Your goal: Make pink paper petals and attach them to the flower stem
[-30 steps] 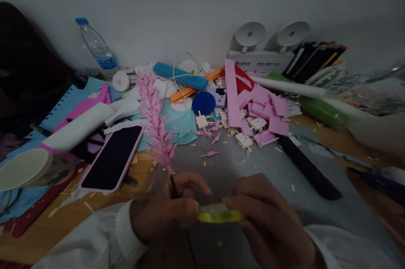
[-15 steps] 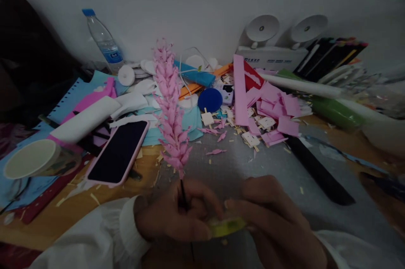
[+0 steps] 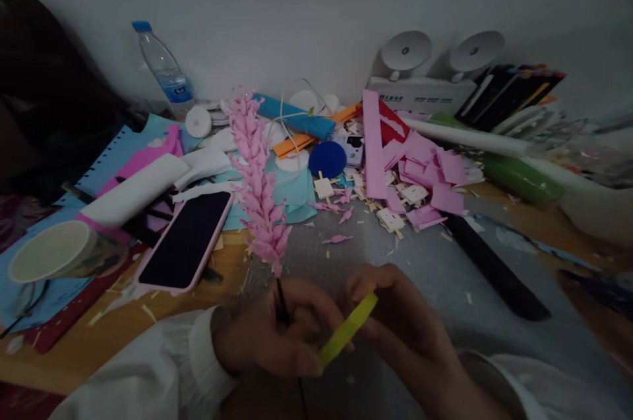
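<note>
Left hand (image 3: 281, 341) at the near side, mostly closed, dark stem (image 3: 281, 301) running through the curled fingers; its thumb and a fingertip seem also to pinch the near end of a yellow-green band (image 3: 349, 333). Right hand (image 3: 410, 328) half curled to the right, fingers about the band's far end; whether they grip or only steady it, I cannot tell. Band slants between the two hands, over the grey mat (image 3: 420, 275); perhaps a tape roll seen edge-on, too dim to be sure. For good handling, I judge: keep the stem lightly held low so the head is not squeezed, let the left thumb and fingertip fix the band, and leave the turning or drawing to the right, with even, modest tension. A hard tug would likely swing the whole spray. Pink flower spike (image 3: 260, 189) rises beyond the left hand, leaning far and left, its outline crossing that of the phone (image 3: 188, 239) edge. Looks densely layered: pointed, crimped petals stacked along its length, tips pinched, matt like crepe paper, fuller toward the near end. Similar loose pink twist (image 3: 337, 239) on the mat, just beyond the hands.
</note>
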### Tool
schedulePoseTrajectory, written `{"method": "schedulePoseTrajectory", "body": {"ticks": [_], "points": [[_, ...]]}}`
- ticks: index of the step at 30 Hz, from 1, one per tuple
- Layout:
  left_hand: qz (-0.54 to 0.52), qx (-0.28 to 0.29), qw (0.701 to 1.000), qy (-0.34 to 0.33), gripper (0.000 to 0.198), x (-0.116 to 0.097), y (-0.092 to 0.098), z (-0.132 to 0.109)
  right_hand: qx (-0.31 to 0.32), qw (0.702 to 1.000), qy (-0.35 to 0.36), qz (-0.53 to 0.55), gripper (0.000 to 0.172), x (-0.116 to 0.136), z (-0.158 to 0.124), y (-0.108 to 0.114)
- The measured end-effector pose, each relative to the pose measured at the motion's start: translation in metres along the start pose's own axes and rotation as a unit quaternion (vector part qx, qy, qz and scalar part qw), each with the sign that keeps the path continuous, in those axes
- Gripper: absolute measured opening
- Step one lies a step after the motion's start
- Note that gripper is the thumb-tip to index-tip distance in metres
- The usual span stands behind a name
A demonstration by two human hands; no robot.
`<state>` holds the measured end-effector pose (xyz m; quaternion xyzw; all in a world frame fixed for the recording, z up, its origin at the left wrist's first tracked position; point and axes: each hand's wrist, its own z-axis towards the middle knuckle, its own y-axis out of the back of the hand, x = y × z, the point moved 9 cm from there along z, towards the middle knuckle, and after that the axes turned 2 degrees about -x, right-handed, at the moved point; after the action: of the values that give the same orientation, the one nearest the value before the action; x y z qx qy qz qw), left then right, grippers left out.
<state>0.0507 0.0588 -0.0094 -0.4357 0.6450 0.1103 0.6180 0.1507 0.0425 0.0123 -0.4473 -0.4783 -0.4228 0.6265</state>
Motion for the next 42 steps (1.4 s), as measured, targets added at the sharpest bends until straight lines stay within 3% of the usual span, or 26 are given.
{"method": "schedulePoseTrajectory", "body": {"ticks": [3,8,19,29,33,38,42], "points": [[-0.006,0.033,0.999,0.01,0.039,0.0,-0.006,0.0,-0.009,0.998,0.043,-0.039,0.006,0.008,0.002,0.004],[-0.01,0.035,0.999,0.026,0.04,0.004,-0.005,-0.002,0.014,0.992,0.089,-0.088,0.007,0.019,0.001,0.002],[-0.02,0.074,0.996,0.041,0.042,0.013,-0.004,-0.006,0.048,0.991,0.095,-0.08,0.013,0.023,0.002,-0.004],[-0.006,0.052,0.998,0.028,0.04,0.001,-0.008,0.0,0.108,0.976,0.101,-0.16,0.013,0.029,0.001,-0.006],[0.009,0.066,0.998,0.014,0.045,0.003,-0.007,-0.001,0.098,0.987,0.069,-0.106,0.012,0.024,0.001,-0.007],[0.015,0.111,0.994,-0.011,0.046,0.009,-0.008,-0.003,0.094,0.995,-0.023,0.003,0.009,-0.001,-0.004,-0.013],[0.01,0.12,0.993,-0.009,0.043,0.006,-0.01,-0.001,0.085,0.995,0.033,-0.03,0.006,0.012,-0.002,-0.011]]}}
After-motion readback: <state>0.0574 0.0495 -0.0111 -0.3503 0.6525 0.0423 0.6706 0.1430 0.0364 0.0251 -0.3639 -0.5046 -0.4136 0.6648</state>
